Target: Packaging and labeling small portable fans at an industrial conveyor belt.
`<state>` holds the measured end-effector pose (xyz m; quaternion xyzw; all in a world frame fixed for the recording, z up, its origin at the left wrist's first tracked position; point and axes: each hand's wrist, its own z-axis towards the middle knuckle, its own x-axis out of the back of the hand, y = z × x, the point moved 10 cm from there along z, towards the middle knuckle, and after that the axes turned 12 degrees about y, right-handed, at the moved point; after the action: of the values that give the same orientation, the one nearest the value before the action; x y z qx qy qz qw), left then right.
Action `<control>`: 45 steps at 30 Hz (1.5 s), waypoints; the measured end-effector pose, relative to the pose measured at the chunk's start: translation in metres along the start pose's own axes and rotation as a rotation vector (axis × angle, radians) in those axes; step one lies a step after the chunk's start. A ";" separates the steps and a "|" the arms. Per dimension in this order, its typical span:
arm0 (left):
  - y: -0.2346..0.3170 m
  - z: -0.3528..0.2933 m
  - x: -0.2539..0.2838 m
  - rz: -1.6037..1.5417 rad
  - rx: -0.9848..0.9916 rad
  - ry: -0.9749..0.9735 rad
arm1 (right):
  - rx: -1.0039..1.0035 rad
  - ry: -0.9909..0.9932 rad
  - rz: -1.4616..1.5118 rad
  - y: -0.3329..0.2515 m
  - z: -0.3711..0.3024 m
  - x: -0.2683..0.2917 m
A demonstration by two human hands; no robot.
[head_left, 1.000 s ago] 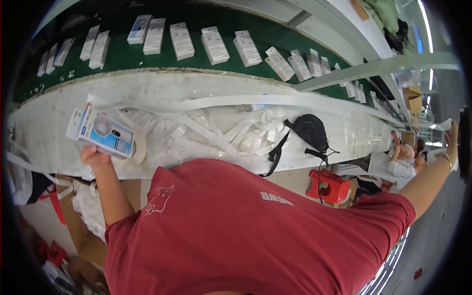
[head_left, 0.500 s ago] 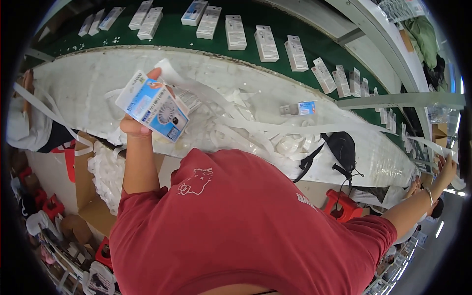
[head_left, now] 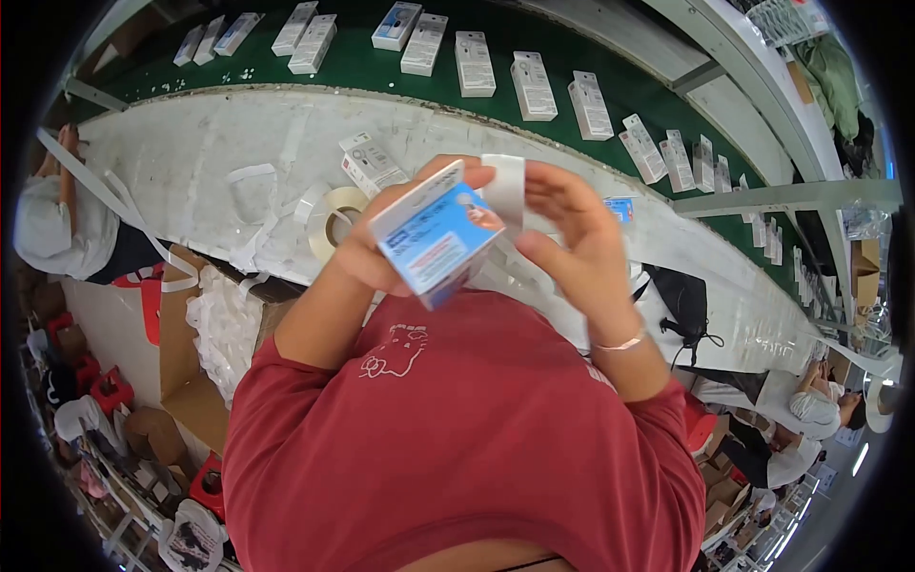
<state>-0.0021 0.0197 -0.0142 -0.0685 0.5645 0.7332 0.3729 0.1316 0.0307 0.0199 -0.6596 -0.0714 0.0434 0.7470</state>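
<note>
L hand (head_left: 360, 250) gripped blue/wht box (head_left: 440, 236), tilted, in front of chest. R hand (head_left: 583, 234) had thumb & fingers spread, next to wht strip (head_left: 506, 183) by box. Tape roll (head_left: 320, 229) + another wht box (head_left: 370, 164) lay on bench (head_left: 191, 143), L side.

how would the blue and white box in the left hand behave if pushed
The blue and white box would probably slide rather than roll, given its flat faces. Its straight edges suggest fairly stiff card. It may be light, as the left hand holds it up.
</note>
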 end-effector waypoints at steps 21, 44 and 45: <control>-0.057 -0.036 0.031 0.074 0.129 0.612 | -0.429 0.050 0.289 0.092 -0.011 0.031; -0.042 -0.015 -0.009 0.161 -0.099 0.364 | -0.470 -0.110 0.384 0.039 -0.041 0.018; -0.038 -0.012 -0.014 0.177 -0.120 0.335 | -0.460 -0.115 0.365 0.035 -0.042 0.018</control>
<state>0.0277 0.0059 -0.0411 -0.1618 0.5777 0.7738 0.2031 0.1575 -0.0028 -0.0191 -0.8100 -0.0015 0.1970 0.5523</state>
